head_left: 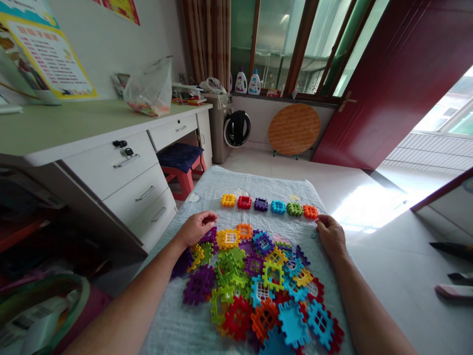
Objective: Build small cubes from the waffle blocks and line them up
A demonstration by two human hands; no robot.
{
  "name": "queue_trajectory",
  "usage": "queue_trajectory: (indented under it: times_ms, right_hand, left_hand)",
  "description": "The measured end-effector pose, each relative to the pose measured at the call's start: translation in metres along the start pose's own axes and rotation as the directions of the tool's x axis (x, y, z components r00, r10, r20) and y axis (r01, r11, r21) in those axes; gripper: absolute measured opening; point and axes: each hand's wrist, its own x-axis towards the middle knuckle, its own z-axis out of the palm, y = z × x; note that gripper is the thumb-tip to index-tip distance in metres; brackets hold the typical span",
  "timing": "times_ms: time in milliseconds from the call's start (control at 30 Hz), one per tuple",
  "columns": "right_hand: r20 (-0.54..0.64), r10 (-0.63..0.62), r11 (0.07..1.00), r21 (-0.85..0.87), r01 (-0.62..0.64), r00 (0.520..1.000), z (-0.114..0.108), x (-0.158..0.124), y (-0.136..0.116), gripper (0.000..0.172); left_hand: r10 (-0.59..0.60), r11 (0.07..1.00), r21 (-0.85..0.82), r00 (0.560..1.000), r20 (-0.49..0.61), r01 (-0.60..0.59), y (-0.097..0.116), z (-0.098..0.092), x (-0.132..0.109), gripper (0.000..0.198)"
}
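Beyond the pile of toothed plastic tiles [261, 292] on the cloth-covered counter [258, 182], six small blocks [261, 204] form one row. Tiles overlap past counting; the nearest are cut off. At the pile's far left, the left hand's grip [196, 228] curls narrow; right of it, the right hand's grip [332, 236], also narrow, is beside the orange block [311, 212]. Whether either holds anything, I cannot tell.

White bottles [254, 83] stand at twelve o'clock from mid-view. A plastic bag [151, 86] rests on the desk [79, 123] at ten.
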Motion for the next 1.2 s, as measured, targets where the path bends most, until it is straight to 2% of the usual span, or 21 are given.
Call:
queue_trajectory:
  times_ms: [1200]
  right_hand:
    - [0.06, -0.018, 1.0, -0.002, 0.018, 0.998, -0.0024, -0.0003, -0.0033, 0.031]
  left_hand:
    - [-0.012, 1.0, -0.004, 1.0, 0.002, 0.012, 0.0013, 0.0007, 0.0002, 0.027]
